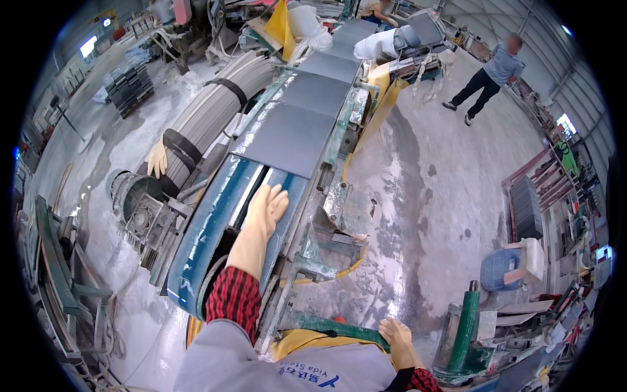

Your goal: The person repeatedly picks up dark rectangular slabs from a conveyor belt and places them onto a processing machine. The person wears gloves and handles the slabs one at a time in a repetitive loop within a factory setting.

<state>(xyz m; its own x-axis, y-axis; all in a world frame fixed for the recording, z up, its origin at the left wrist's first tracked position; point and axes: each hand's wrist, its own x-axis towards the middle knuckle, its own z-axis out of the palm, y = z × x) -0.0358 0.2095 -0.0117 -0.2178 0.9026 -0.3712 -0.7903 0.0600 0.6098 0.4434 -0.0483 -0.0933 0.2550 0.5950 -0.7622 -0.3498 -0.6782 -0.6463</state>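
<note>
Spotting a slab [282,138] upper-centre, just past left hand [264,212], fingers slightly apart; right hand [400,338] lower-right, can't tell its fingers.

Two hands [266,208] [396,333], two blue belts [201,245] — at least three grey slabs [279,140], one loose glove [157,159].

Head-worn fisheye looks down along the conveyor [219,212].

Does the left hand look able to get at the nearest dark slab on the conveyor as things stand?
Probably yes: the left hand is over the blue belt, just short of the nearest dark slab, and nothing visible stands between them.
</note>
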